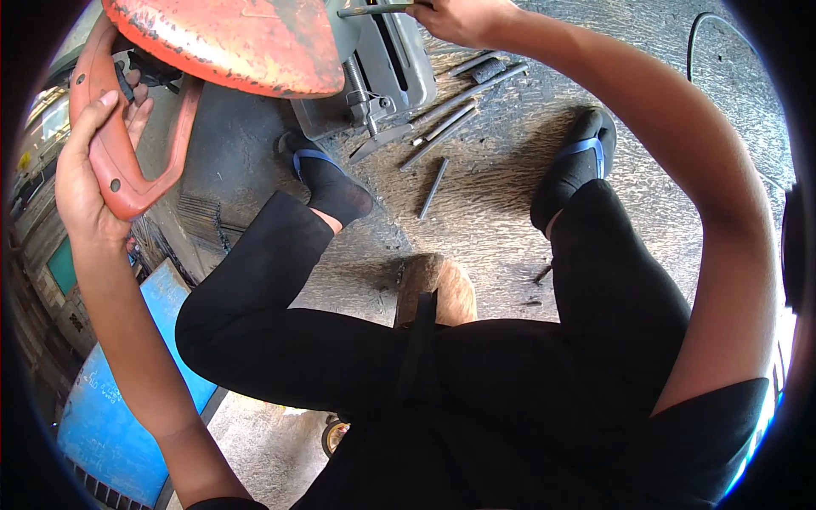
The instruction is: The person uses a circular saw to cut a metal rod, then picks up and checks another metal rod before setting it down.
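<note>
A cut-off saw stands at the top of the view, with a worn orange-red blade guard (238,38) and a grey metal base (399,68). My left hand (85,178) is wrapped round the red D-shaped handle (106,127) at the upper left, thumb on its outer face. At the top edge my right hand (463,19) is closed on a thin metal bar (374,10), which reaches left over the base toward the guard. The bar's far end and the saw's disc are hidden behind the guard. A clamp screw (361,98) sits on the base's near side.
Several dark metal rods (450,132) lie on the dusty floor right of the saw, with a loose short rod (433,189) nearer. My feet in blue-strapped sandals (586,149) flank them. A wooden stool (455,293) is under me; a blue panel (127,399) lies left. A black cable (693,42) curves far right.
</note>
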`<action>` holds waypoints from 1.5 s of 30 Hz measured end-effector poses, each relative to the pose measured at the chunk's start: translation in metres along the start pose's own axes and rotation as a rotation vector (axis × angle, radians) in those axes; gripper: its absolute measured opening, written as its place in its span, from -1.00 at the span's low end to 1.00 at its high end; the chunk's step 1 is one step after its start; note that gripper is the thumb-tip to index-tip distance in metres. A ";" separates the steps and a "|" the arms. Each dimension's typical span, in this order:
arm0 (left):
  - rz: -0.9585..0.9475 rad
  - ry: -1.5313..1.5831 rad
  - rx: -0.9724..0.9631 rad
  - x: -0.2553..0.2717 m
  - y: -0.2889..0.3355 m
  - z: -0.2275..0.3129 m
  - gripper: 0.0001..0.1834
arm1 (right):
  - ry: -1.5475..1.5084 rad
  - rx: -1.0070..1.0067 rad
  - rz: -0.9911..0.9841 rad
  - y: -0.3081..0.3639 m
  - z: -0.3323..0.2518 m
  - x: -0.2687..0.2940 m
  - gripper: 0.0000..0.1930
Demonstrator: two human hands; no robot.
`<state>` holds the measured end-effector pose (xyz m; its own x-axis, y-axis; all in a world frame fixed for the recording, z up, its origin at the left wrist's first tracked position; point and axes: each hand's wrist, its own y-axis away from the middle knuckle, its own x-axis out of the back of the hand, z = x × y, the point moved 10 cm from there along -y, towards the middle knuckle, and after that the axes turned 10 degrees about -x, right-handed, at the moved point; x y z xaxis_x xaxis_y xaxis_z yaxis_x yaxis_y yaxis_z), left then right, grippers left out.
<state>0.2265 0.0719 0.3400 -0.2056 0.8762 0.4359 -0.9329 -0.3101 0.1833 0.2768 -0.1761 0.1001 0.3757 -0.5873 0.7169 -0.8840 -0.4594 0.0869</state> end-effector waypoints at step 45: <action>0.015 -0.020 -0.016 0.006 -0.003 0.000 -0.54 | 0.345 0.241 0.212 0.000 -0.040 0.044 -0.90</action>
<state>0.2282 0.0784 0.3423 -0.2136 0.8641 0.4558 -0.9344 -0.3169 0.1628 0.2823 -0.1758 0.1592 0.0427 -0.4478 0.8931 -0.8258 -0.5189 -0.2207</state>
